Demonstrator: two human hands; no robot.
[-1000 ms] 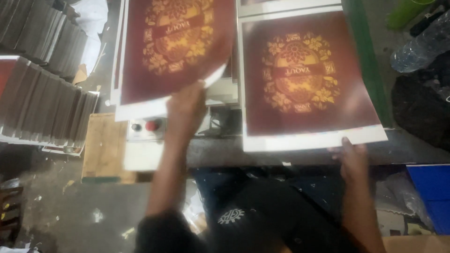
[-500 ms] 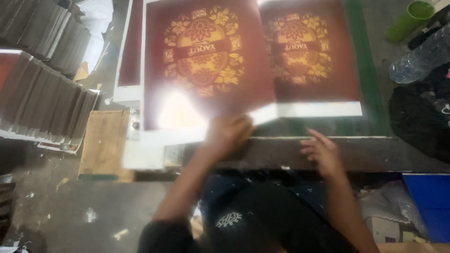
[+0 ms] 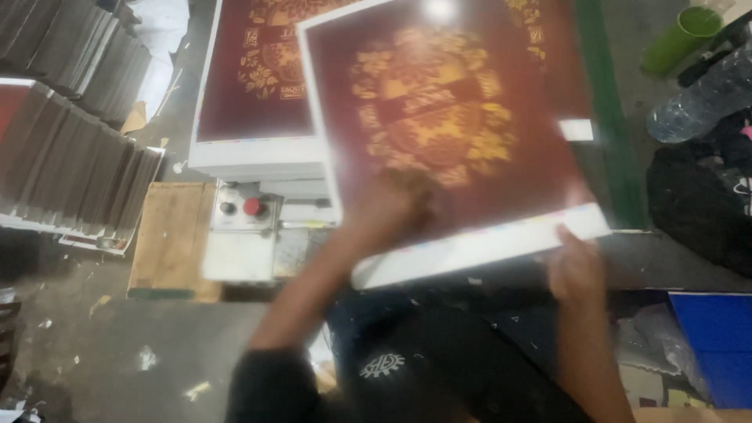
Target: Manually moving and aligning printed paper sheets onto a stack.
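A large printed sheet [image 3: 446, 117], dark red with a gold ornament and a white margin, is held tilted over the work surface. My left hand [image 3: 392, 207] grips it near the middle of its lower edge. My right hand [image 3: 576, 266] holds the white margin at its lower right corner. To the left lies a stack of the same printed sheets [image 3: 251, 94], partly covered by the held one. Whatever lies under the held sheet is hidden.
A control box with a red button [image 3: 251, 206] sits below the left stack, beside a wooden board [image 3: 168, 235]. Stacks of dark boards [image 3: 70, 157] stand at far left. On the right are a green strip [image 3: 607, 117], green cup [image 3: 674, 39], plastic bottle [image 3: 705, 98] and black bag [image 3: 697, 204].
My left hand has lifted the top sheet off the left stack and carried it to the right. My right hand has moved from the table edge onto the sheet's corner.
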